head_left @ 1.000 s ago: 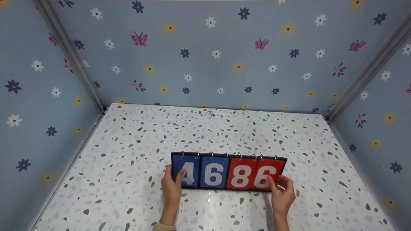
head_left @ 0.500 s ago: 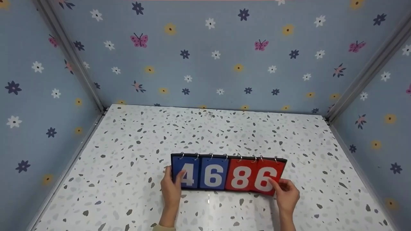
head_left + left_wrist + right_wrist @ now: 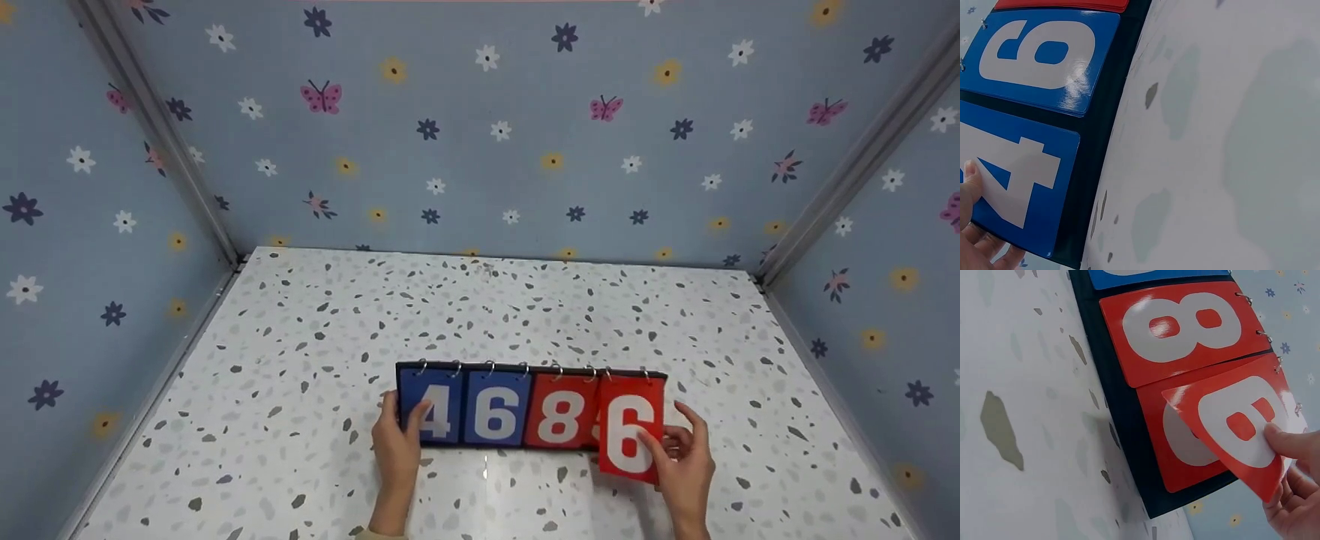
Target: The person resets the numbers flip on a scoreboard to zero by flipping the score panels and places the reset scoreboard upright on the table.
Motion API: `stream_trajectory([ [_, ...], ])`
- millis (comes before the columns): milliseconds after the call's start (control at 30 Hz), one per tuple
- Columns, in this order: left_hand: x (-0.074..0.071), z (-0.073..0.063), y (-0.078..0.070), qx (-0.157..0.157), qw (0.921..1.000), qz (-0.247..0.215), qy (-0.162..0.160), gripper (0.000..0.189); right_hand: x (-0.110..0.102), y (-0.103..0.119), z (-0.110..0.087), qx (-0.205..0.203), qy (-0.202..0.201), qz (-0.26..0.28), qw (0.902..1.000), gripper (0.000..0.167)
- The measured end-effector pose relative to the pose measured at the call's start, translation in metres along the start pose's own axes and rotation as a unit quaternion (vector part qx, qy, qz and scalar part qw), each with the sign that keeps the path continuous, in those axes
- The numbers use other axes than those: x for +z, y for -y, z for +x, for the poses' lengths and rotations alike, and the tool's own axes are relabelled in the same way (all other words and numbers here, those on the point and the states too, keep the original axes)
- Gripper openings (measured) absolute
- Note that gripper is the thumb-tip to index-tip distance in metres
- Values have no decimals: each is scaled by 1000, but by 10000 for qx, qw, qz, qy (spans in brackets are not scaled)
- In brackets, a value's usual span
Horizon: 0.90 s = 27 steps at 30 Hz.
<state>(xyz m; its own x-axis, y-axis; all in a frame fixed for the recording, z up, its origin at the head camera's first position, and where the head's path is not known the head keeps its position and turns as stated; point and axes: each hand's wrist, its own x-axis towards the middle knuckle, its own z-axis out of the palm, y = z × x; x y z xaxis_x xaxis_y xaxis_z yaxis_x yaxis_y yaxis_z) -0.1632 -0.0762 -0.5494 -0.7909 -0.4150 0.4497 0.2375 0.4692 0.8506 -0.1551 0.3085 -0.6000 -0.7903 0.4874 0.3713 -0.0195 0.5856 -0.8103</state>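
Red 6 card (image 3: 628, 420), pinched by the right hand (image 3: 686, 461), now swings out from its stack, where half a second ago it lay closer; for the flip, that means the red card behind (image 3: 1176, 450) is partly bared, its number half covered. Between both hands spans the scoreboard (image 3: 1126, 399), its other end gripped by the left hand (image 3: 396, 442).

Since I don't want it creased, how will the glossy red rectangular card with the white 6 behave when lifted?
The red card probably flexes: it curves slightly as the right hand pinches it. It looks thin, so likely light. Its shine hints at slipperiness, but silver metal rings should hold it.
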Motion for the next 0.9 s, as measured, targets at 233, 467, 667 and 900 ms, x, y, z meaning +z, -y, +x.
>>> stream_trajectory([
  [233,-1,1,-2,-10,10000,28,-4,27,-15,-12,7,8,1010,475,9937,48],
  [467,-1,1,-3,-99,9999,18,32,28,-53,41,17,3,2222,1772,9588,33],
  [667,-1,1,-4,-270,9995,-19,135,30,-85,111,23,254,2691,1919,9435,29],
  [900,0,0,-2,-53,10000,-55,58,27,-97,130,38,67,3151,2078,9260,34],
])
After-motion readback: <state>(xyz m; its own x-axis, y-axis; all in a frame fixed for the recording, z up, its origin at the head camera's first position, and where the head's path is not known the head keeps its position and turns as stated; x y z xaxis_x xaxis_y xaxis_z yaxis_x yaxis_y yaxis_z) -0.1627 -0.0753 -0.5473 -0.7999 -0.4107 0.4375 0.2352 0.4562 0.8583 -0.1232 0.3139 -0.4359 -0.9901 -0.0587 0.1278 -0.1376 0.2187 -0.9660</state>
